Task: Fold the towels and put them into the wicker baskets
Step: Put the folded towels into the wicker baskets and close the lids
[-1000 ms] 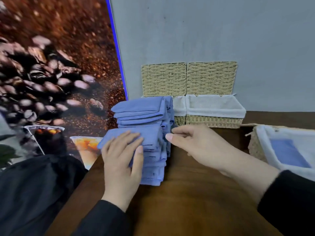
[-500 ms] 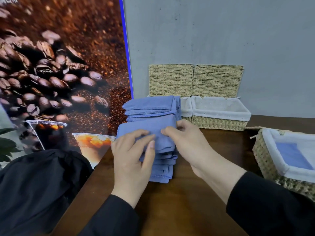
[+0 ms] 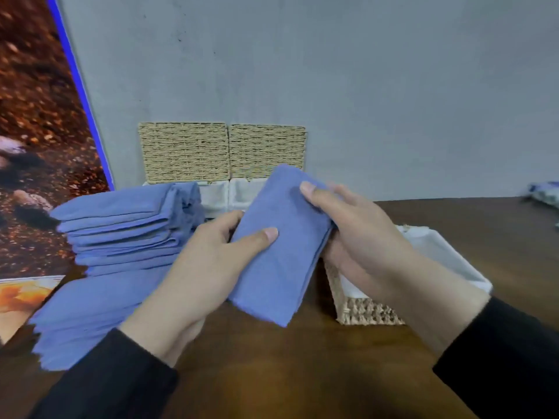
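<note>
Gripping a folded blue towel (image 3: pixel 281 246) from both sides, the two hands are seen above the dark wooden counter (image 3: pixel 272 373). The left hand (image 3: pixel 202 273) is closed on the towel's left edge, thumb laid across its top face and fingers tucked beneath. The right hand (image 3: pixel 360 237) is clamped on the right edge, thumb on top near the far corner, fingers curled under. Black sleeves (image 3: pixel 115 379) are worn on both arms. The towel is held clear of the counter, tilted with its far end raised, just left of a wicker basket (image 3: pixel 363 313) with a white liner; the right wrist is seen over this basket's near rim, and its inside is largely hidden by the arm.

To the left, a stack of blue towels (image 3: pixel 121 234) is piled on the counter, with more blue cloth spread at its base toward the near edge. Beyond the held towel, two more lined baskets (image 3: pixel 217 198) are set side by side against the grey wall (image 3: pixel 332 71), their woven lids (image 3: pixel 184 152) propped upright behind them. A coffee-bean poster (image 3: pixel 33 131) is seen at far left, and a blurred patterned object (image 3: pixel 544 193) lies at the far right of the counter.
</note>
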Demonstrator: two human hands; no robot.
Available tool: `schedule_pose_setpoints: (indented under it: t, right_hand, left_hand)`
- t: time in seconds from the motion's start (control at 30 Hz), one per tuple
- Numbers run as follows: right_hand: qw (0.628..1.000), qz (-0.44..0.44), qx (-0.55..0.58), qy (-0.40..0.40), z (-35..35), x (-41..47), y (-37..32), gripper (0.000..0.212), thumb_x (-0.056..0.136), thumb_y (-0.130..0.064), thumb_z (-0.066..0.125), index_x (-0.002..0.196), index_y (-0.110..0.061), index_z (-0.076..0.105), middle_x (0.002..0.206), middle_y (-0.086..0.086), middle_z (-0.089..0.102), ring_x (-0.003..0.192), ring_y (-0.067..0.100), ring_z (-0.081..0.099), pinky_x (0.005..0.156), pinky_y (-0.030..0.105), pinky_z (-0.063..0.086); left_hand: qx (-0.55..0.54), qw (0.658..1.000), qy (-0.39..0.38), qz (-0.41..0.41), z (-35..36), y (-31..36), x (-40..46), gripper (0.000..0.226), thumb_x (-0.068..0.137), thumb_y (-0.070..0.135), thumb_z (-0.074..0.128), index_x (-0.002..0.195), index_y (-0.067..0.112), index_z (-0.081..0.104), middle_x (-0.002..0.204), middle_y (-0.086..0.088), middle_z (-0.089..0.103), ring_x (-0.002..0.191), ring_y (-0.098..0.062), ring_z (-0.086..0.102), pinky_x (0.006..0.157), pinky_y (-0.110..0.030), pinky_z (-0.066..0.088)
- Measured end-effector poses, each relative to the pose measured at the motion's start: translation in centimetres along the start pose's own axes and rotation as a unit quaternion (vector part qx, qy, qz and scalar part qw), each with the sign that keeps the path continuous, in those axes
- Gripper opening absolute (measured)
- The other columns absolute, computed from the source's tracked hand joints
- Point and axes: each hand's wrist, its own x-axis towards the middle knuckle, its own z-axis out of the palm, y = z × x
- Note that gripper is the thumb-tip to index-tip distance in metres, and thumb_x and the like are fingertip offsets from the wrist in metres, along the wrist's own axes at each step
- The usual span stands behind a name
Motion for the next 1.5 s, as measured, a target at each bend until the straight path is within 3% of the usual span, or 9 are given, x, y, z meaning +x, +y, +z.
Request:
schedule_pose_setpoints:
  t: [0.1,0.3,0.4,0.6,0.83,1.07,1.3,1.4,1.5]
  right_hand:
    - [0.998,0.053,-0.027,-0.005,-3.7,-1.5,0.1,0.041,0.091,-0.034,0.068,0.128,-0.017,0.065,0.121,0.0,0.074,0.113,0.021,0.071,0.101,0.047,0.053]
    - [0.975,0.046,-0.191,0.104,-13.3,-1.5,-3.8,0.026,0.098,-0.028,0.064,0.117,-0.011,0.071,0.111,0.001,0.078,0.103,0.019,0.074,0.099,0.042,0.053]
    - [0.936,0.091,-0.322,0.113,-17.5,-0.7,-5.1,0.031,0.09,-0.038,0.073,0.108,-0.013,0.076,0.105,0.003,0.078,0.1,0.025,0.075,0.1,0.049,0.054]
    - [0.903,0.197,-0.366,0.107,-20.9,1.5,-3.0,0.045,0.083,-0.045,0.08,0.101,-0.004,0.076,0.103,0.019,0.076,0.095,0.031,0.074,0.098,0.048,0.055]
    - [0.885,0.247,-0.39,0.061,-19.6,1.6,-1.9,0.033,0.092,-0.034,0.073,0.097,-0.002,0.07,0.054,-0.002,0.065,0.041,0.005,0.052,0.042,0.014,0.04]
    - [0.839,0.251,-0.478,0.061,-19.7,1.3,-0.9,0.029,0.09,-0.037,0.075,0.089,-0.008,0.073,0.057,-0.005,0.063,0.044,0.006,0.053,0.047,0.017,0.044]
    - [0.593,0.089,-0.796,0.084,-19.6,2.4,-1.2,0.06,0.08,-0.073,0.064,0.11,-0.021,0.061,0.09,-0.012,0.064,0.079,0.013,0.063,0.068,0.029,0.052]
    - [0.624,-0.051,-0.78,-0.002,-18.5,1.5,-2.9,0.064,0.072,-0.083,0.056,0.121,-0.042,0.055,0.114,-0.025,0.053,0.098,0.003,0.056,0.078,0.024,0.044]
    - [0.634,0.08,-0.762,-0.105,-17.8,1.2,-2.7,0.075,0.067,-0.086,0.06,0.131,-0.048,0.051,0.125,-0.026,0.058,0.108,0.003,0.059,0.091,0.03,0.051]
  left_hand:
    - [-0.075,0.997,0.026,0.003,5.5,-0.2,1.4,0.021,0.091,0.038,0.071,0.103,0.022,0.073,0.097,0.006,0.078,0.088,-0.016,0.075,0.086,-0.05,0.06]
    - [0.067,0.991,0.004,0.113,11.5,-4.2,4.7,0.025,0.101,0.044,0.048,0.108,0.034,0.069,0.106,0.021,0.068,0.098,0.011,0.059,0.078,-0.003,0.042]
    - [0.203,0.966,-0.063,0.15,12.4,-9.2,5.8,0.034,0.102,0.047,0.041,0.128,0.043,0.062,0.146,0.024,0.045,0.136,0.009,0.034,0.117,-0.023,0.028]
    - [0.275,0.932,-0.108,0.21,11.9,-11.8,7.0,0.03,0.107,0.043,0.032,0.109,0.04,0.061,0.157,0.026,0.027,0.147,0.012,0.006,0.113,-0.02,0.011]
    - [0.257,0.936,-0.079,0.226,9.8,-12.0,6.5,0.028,0.103,0.041,0.028,0.091,0.043,0.053,0.144,0.026,0.046,0.144,0.002,0.03,0.112,-0.013,0.015]
    - [0.216,0.945,-0.07,0.235,9.8,-12.3,6.7,0.029,0.103,0.04,0.032,0.089,0.037,0.057,0.139,0.027,0.048,0.14,-0.006,0.039,0.111,-0.039,0.031]
    - [0.206,0.947,-0.073,0.235,9.9,-12.6,6.7,0.032,0.102,0.042,0.032,0.089,0.032,0.06,0.138,0.028,0.049,0.141,-0.006,0.038,0.113,-0.045,0.034]
    - [0.21,0.946,-0.074,0.235,9.9,-12.5,6.8,0.034,0.102,0.043,0.033,0.089,0.03,0.061,0.138,0.028,0.049,0.141,-0.002,0.037,0.114,-0.04,0.032]
    - [0.21,0.947,-0.076,0.232,9.9,-12.5,6.7,0.034,0.102,0.043,0.032,0.089,0.029,0.061,0.139,0.028,0.049,0.141,-0.002,0.036,0.114,-0.04,0.032]
